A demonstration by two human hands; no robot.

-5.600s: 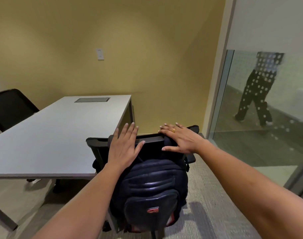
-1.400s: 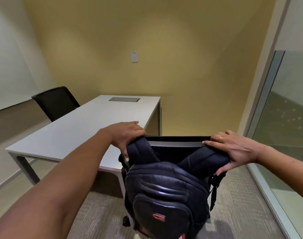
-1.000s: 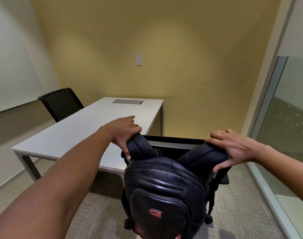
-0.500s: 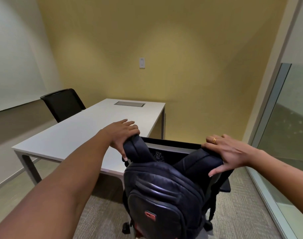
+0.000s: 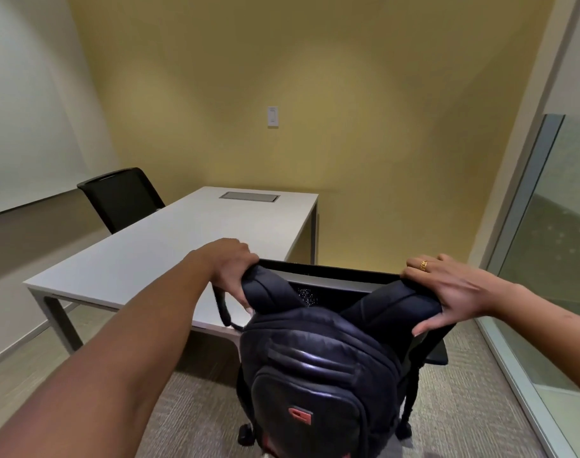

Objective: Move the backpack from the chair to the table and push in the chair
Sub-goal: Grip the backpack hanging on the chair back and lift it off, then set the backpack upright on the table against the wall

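A black backpack [image 5: 318,368] with a red tag hangs low in the middle of the view, in front of a black office chair [image 5: 334,280] whose backrest top shows behind it. My left hand [image 5: 230,267] grips the left shoulder strap. My right hand [image 5: 447,289] grips the right shoulder strap, a gold ring on one finger. The white table [image 5: 169,256] stretches away to the left of the chair, its near right corner hidden behind the backpack.
A second black chair [image 5: 120,196] stands at the table's far left side. A grey cable hatch [image 5: 249,196] is set into the far end of the table. A glass partition [image 5: 546,259] runs along the right. Yellow wall behind.
Both hands went from resting on the chair back to gripping the backpack's straps. Over the last second the bag shifted slightly; the view moved a little.
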